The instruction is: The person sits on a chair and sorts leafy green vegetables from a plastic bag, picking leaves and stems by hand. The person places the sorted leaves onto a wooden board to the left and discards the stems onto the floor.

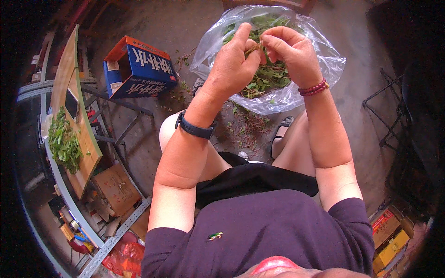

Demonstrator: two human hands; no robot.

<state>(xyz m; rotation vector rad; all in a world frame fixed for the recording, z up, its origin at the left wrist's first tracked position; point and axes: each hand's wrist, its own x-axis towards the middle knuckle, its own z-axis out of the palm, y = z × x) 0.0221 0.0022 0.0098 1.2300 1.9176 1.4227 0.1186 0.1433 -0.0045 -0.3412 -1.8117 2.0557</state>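
My left hand (233,64), with a dark watch band on its wrist, is closed on a thin reddish plant stem (252,49) over a clear plastic bag (278,104). Pinched between thumb and fingertips, the stem's end meets my right hand (292,52), which wears red beaded bracelets. Leafy green stems (267,81) fill the open bag below both hands. Cut or pulled stems and bits of leaf (250,130) lie scattered on the floor between my feet. The fingertips partly hide the stem.
A blue and orange cardboard box (149,67) bearing writing lies left of the bag. Farther left, a pile of leafy greens (64,142) rests on a wooden board (81,153). Metal shelving (113,222) holds boxes at lower left. Dark metal legs (386,107) stand at right.
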